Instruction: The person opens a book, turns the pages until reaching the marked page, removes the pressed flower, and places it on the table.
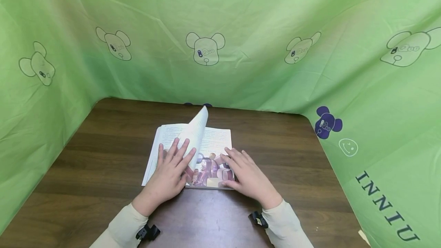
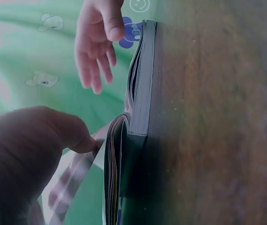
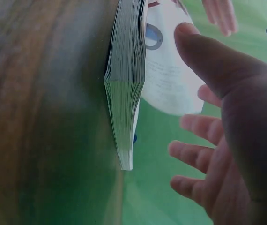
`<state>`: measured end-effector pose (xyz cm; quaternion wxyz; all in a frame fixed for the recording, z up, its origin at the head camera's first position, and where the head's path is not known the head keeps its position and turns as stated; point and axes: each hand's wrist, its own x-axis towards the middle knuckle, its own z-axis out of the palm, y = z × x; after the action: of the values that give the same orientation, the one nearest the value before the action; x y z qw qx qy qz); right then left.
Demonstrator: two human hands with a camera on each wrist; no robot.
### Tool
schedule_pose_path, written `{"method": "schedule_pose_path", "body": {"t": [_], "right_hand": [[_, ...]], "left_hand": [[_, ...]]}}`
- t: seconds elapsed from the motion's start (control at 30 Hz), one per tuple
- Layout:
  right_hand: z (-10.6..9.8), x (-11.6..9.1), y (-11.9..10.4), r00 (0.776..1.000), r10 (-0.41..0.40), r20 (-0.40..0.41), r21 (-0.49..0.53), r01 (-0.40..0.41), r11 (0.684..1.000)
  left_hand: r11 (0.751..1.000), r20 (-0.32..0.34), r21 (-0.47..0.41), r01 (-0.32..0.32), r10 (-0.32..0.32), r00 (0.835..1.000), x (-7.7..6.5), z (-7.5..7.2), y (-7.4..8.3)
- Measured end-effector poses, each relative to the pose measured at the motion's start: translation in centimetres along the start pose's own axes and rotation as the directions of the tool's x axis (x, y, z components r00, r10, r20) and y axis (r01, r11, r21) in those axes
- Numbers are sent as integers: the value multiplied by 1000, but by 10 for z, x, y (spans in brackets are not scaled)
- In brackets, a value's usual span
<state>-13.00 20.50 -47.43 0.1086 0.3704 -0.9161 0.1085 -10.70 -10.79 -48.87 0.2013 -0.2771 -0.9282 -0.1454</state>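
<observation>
Open book (image 1: 213, 141), laid flat mid-table (image 1: 103, 156). Left hand (image 1: 170, 171) spread flat on its left page, one leaf (image 1: 199, 129) standing curled against the fingers. Right hand (image 1: 246, 175) open, hovering over the book's right page. Risk: leaf creased if pressed down while curled.

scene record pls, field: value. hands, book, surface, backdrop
left hand: fingers straight, resting on the left page, against the lifted page
right hand: fingers spread; contact with the right page unclear
book: open, flat on the table
lifted page: curled up at mid-book
table: dark wood
backdrop: green cloth, bear prints
</observation>
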Motion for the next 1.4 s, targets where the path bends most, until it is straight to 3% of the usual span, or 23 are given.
{"method": "schedule_pose_path", "body": {"t": [0.1, 0.23, 0.37, 0.53, 0.93, 1.4], "right_hand": [[1, 0, -1, 999, 10, 38, 30, -11, 999], [2, -2, -1, 993, 15, 114, 60, -22, 998], [2, -4, -2, 982, 16, 190, 82, -32, 996], [3, -5, -3, 976, 8, 219, 98, -30, 995], [5, -6, -2, 978, -5, 208, 79, -12, 997], [4, -7, -2, 976, 9, 218, 72, -25, 997]], "left_hand": [[1000, 47, 0, 5, -5, 999, -1, 1, 1], [998, 134, -39, 59, -53, 990, -3, 4, 1], [992, 218, -50, 118, -104, 970, -5, 6, 2], [984, 301, -45, 175, -154, 941, -7, 7, 3], [972, 332, -60, 228, -196, 923, -8, 6, 3], [970, 326, -65, 235, -202, 924, -8, 7, 2]]}}
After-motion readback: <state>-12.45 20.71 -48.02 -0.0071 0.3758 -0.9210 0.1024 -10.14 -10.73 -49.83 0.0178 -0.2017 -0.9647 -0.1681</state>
